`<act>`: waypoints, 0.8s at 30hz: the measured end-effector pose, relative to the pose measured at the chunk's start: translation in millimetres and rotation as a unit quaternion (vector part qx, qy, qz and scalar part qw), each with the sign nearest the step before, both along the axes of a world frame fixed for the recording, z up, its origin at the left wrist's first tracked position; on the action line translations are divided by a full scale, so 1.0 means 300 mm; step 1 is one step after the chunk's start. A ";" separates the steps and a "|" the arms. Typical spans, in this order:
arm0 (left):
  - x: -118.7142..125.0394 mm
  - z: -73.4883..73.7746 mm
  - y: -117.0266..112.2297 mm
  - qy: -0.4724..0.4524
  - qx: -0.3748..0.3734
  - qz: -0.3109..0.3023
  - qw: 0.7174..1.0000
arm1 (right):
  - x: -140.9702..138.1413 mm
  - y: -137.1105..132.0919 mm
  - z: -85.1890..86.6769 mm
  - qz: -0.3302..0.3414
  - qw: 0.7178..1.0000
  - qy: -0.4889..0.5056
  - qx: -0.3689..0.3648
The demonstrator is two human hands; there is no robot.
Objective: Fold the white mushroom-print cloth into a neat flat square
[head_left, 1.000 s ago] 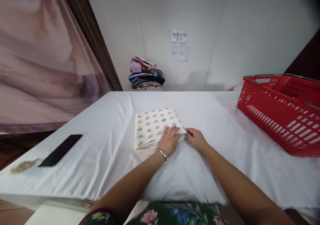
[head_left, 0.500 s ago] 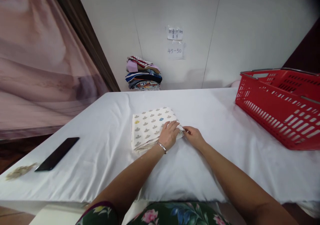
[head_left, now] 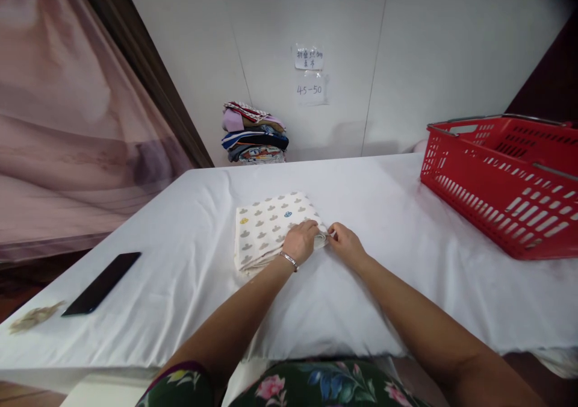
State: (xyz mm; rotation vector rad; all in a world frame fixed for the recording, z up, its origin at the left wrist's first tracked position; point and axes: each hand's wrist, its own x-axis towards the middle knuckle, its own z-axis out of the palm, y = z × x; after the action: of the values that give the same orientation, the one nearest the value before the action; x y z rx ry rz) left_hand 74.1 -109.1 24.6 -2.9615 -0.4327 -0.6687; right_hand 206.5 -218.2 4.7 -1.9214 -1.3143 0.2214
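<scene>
A folded cream cloth (head_left: 266, 225) printed with small grey shapes lies on the white-covered table (head_left: 189, 286). My left hand (head_left: 301, 240), a bracelet at its wrist, rests curled over the cloth's near right corner. My right hand (head_left: 344, 243) pinches the same corner from the right, fingers closed on the cloth's edge. Both hands touch the cloth and nearly meet.
A red plastic basket (head_left: 506, 184) stands at the table's right. A black phone (head_left: 102, 282) and a small tan scrap (head_left: 27, 319) lie at the left. Folded clothes (head_left: 253, 133) are stacked against the back wall under paper notes (head_left: 309, 73). A pink curtain (head_left: 67, 112) hangs left.
My left hand's fingers curled tighter over the cloth's corner and my right hand closed in on it. The view shifted slightly, so everything sits a little higher and left.
</scene>
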 end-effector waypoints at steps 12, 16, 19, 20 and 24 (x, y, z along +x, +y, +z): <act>-0.007 0.007 -0.044 -0.002 0.054 0.027 0.998 | 0.005 0.009 -0.014 0.013 1.000 0.020 0.014; 0.005 0.003 -0.042 0.008 0.053 0.031 0.998 | 0.004 0.012 -0.013 0.015 1.000 0.022 0.012; 0.011 0.002 -0.037 0.012 0.055 0.022 0.998 | 0.002 0.012 -0.011 0.016 1.000 0.023 0.007; 0.013 0.002 -0.035 0.013 0.056 0.020 0.998 | 0.002 0.012 -0.010 0.019 1.000 0.025 0.006; 0.025 0.003 -0.027 0.014 0.054 0.002 0.998 | 0.005 0.012 -0.008 0.033 0.999 0.021 0.002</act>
State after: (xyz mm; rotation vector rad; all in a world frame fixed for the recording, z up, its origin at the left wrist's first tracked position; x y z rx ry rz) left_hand 81.6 -117.2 25.5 -2.8647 -0.3869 -0.6291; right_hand 208.1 -214.7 2.4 -1.8623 -1.3499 0.2910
